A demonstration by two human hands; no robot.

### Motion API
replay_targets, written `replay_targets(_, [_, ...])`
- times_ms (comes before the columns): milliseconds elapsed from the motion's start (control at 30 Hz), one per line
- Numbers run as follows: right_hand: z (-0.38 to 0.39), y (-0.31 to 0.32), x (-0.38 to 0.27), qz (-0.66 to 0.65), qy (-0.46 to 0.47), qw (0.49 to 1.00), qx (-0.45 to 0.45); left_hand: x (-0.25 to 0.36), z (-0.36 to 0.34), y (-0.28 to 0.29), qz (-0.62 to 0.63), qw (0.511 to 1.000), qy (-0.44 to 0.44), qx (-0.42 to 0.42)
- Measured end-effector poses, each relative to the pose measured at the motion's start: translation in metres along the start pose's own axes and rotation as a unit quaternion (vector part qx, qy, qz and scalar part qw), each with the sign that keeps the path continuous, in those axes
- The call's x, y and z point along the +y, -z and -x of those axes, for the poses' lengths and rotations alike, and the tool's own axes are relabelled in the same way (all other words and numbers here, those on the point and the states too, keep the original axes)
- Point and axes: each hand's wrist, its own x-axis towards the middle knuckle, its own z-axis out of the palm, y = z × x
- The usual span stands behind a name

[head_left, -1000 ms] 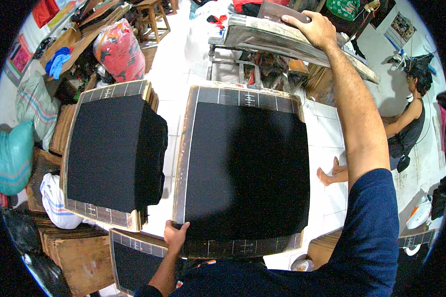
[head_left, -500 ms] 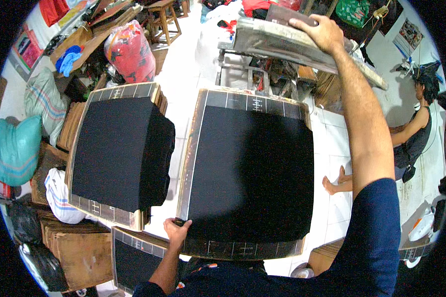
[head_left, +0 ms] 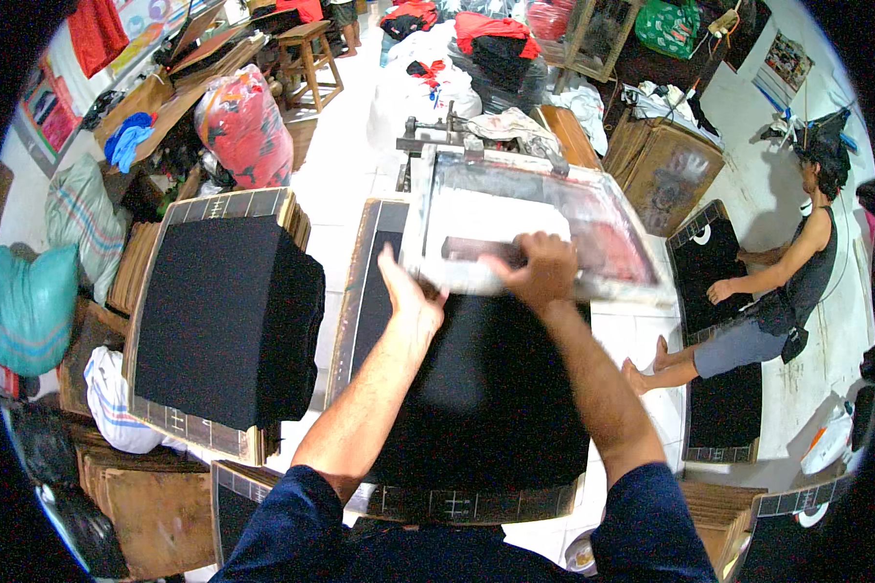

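- The framed screen is over the far part of the black cloth, which covers a marked board; whether the frame touches the cloth is unclear.
- Its rim looks stiff and probably moderately light, safest held by the near edge or a corner; the stretched sheet inside is likely the fragile part, best kept clear of fingertips.
- The dark bar across the screen appears rigid and may be slippery if wet; its upper length seems the place to hold.
- The cloth looks soft and likely wrinkles easily, so a light touch at its corners suits it.
- The right grip, blurred, is wrapped around the bar; the left grip is spread beside the frame's near-left corner, contact uncertain.
- Half a second ago the frame stood raised at the far end; now it is lowered, its face showing. The left grip has left the cloth's near-left corner; the right has come nearer, bar included.
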Motion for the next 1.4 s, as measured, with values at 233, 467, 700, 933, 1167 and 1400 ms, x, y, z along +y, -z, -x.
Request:
replay_targets(233, [0.092, -0.070, -0.002, -0.004, -0.027, 0.980, -0.198, -0.065, -0.049, 0.134, -0.073, 0.986, 0.095, 0.118])
replay_targets(467, [0.045, -0.101, 0.030, -0.031, -0.044, 0.920, -0.388, -0.072, -0.064, 0.173, -0.713, 0.537, -0.451, 0.004])
replay_targets(700, [-0.023, -0.175, 0.063, 0.017, -0.035, 0.969, -0.244, -0.076, -0.070, 0.169, -0.779, 0.476, -0.407, 0.003])
replay_targets(933, [-0.013, -0.193, 0.064, 0.037, -0.028, 0.974, -0.222, -0.075, -0.069, 0.165, -0.782, 0.473, -0.405, 0.007])
replay_targets(1167, [0.057, -0.119, 0.020, 0.028, -0.038, 0.957, -0.286, -0.074, -0.071, 0.164, -0.780, 0.480, -0.402, -0.003])
replay_targets(1400, [-0.006, -0.163, 0.055, -0.016, -0.028, 0.962, -0.271, -0.073, -0.070, 0.164, -0.800, 0.472, -0.371, -0.008])
